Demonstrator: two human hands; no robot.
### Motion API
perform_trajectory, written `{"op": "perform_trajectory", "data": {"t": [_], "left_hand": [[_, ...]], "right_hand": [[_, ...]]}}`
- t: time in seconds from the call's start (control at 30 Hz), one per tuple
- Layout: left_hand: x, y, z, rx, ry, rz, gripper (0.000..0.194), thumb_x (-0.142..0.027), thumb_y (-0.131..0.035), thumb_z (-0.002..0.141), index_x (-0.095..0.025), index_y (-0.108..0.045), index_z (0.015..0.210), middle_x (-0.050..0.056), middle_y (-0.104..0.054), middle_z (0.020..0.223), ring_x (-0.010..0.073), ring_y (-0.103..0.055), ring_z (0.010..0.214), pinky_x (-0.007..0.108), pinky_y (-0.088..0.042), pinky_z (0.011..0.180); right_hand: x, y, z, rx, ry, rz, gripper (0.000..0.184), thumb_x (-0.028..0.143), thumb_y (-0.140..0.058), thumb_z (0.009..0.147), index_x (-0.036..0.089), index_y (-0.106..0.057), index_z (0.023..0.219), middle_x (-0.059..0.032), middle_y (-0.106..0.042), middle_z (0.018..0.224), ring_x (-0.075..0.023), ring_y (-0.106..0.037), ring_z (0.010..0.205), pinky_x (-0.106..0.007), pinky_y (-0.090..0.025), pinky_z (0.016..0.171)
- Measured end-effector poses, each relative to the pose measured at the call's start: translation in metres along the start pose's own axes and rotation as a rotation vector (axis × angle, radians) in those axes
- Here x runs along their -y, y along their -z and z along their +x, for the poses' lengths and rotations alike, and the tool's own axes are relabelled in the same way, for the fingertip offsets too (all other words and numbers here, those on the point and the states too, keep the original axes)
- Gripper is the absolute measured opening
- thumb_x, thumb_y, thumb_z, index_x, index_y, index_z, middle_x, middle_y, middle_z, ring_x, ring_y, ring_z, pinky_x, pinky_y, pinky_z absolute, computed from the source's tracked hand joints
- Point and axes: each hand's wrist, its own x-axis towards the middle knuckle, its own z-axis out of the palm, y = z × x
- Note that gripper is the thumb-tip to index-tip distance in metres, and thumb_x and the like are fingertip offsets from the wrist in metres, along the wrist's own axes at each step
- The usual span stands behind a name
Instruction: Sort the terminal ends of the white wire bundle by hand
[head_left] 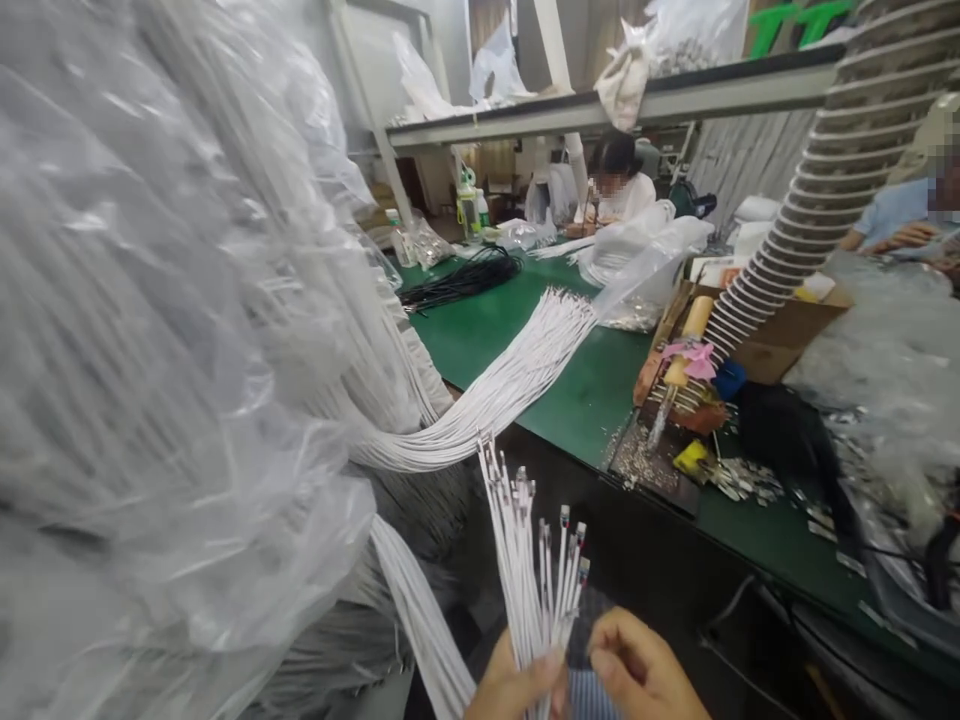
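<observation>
— So what's in hand?
— Left hand clamps a wire bunch, tips up; right hand curls loosely beside it, holding nothing.
— How far along?
— Early, likely: a long wire bundle lies on the far table, bagged wires left.

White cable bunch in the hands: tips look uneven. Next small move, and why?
Probably tap or slide the tips level. The left hand grips the white cable bunch upright, but its metal-tipped ends stand at clearly different heights, fanning apart. The right hand sits beside the bunch with curled fingers, seemingly holding nothing, so it looks free to nudge the taller cables down.
</observation>
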Motion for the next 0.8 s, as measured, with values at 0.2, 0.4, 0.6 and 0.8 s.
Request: {"op": "perform_trajectory", "data": {"t": [0.2,0.4,0.6,0.8], "left_hand": [[-0.008,-0.007,-0.009,-0.183,0.014,0.059,0.042,-0.05,-0.068,0.068,-0.012,-0.053,0.058,-0.001,-0.048,0.044,0.0062,-0.04,0.038,0.02,-0.033,0.042],[-0.006,-0.01,-0.015,-0.199,0.107,0.117,0.043,-0.05,-0.072,0.063,-0.012,-0.055,0.071,-0.002,-0.049,0.043,0.0062,-0.04,0.036,0.018,-0.031,0.038],[-0.019,-0.016,-0.014,-0.216,0.084,0.041,0.042,-0.051,-0.071,0.064,-0.011,-0.056,0.067,-0.003,-0.047,0.04,0.0048,-0.037,0.034,0.018,-0.032,0.04],[-0.027,-0.025,-0.009,-0.346,0.127,-0.041,0.038,-0.043,-0.078,0.058,-0.011,-0.058,0.063,0.0,-0.054,0.044,0.0081,-0.046,0.038,0.018,-0.035,0.04]], "right_hand": [[0.003,-0.001,0.015,-0.037,-0.02,0.004,0.04,0.054,-0.052,0.078,0.015,-0.052,0.069,0.0027,-0.038,0.059,-0.0102,-0.035,0.055,-0.022,-0.03,0.052],[0.015,0.014,0.028,-0.048,-0.006,0.077,0.032,0.046,-0.054,0.082,0.015,-0.059,0.084,-0.0006,-0.048,0.066,-0.0124,-0.044,0.062,-0.023,-0.038,0.058],[0.018,0.027,0.027,0.045,0.065,0.003,0.035,0.049,-0.054,0.082,0.015,-0.053,0.072,0.0029,-0.041,0.058,-0.0086,-0.036,0.053,-0.02,-0.03,0.05],[0.022,0.03,0.025,0.088,0.03,0.004,0.047,0.057,-0.043,0.085,0.015,-0.045,0.063,0.0036,-0.036,0.056,-0.0083,-0.032,0.051,-0.021,-0.027,0.049]]}}
